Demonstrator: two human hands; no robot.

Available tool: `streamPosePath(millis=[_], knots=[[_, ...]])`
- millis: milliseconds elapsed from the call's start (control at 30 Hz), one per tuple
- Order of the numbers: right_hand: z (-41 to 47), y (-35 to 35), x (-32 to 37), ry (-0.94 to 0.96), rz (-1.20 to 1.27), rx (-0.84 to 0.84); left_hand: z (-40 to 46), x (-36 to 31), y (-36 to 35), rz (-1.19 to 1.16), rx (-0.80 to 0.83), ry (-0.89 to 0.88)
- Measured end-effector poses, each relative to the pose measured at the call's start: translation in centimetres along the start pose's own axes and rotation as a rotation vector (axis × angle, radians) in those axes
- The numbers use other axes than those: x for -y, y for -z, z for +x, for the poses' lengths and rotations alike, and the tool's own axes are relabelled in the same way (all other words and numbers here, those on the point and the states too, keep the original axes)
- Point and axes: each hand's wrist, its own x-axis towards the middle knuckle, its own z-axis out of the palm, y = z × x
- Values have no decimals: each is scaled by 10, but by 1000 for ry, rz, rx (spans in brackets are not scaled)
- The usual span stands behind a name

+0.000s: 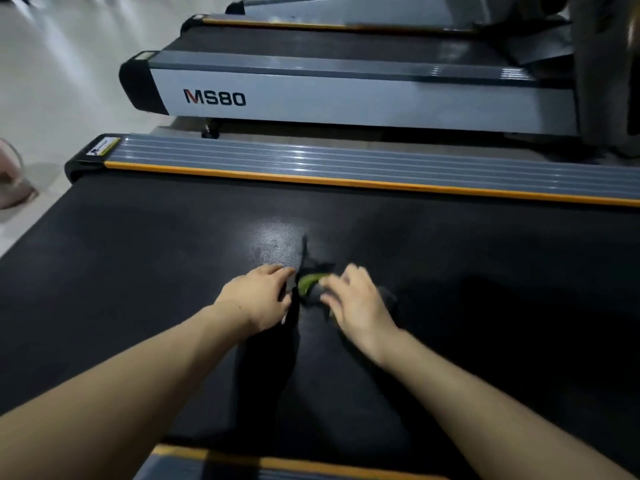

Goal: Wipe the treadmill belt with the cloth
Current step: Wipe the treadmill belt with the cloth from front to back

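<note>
Near the middle of the belt (138, 271), the green cloth (309, 283) lies bunched on the surface between both hands, well short of the orange strip (346, 183) on the belt's far side. The left hand (258, 299) rests flat with fingers loosely spread just beside the cloth, while the right hand (356, 299), blurred, curls over it and seems to grip its edge. Judging by one small sheen beyond the cloth, wiping has barely begun and most of the belt is left.
</note>
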Motion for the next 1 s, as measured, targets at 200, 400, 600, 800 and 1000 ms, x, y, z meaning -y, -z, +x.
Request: streamPosePath(millis=[200, 400, 600, 800, 1000], knots=[[-40, 9, 5, 177, -10, 56, -50, -30, 5, 58, 26, 23], [69, -5, -46, -203, -115, -75, -50, -38, -15, 91, -61, -10], [-22, 11, -15, -51, -37, -48, -32, -31, -22, 112, -92, -79], [-12, 23, -50, 69, -134, -46, -22, -44, -23, 10, -68, -70], [61, 22, -92, -264, -180, -92, -18, -58, -16, 25, -47, -84]])
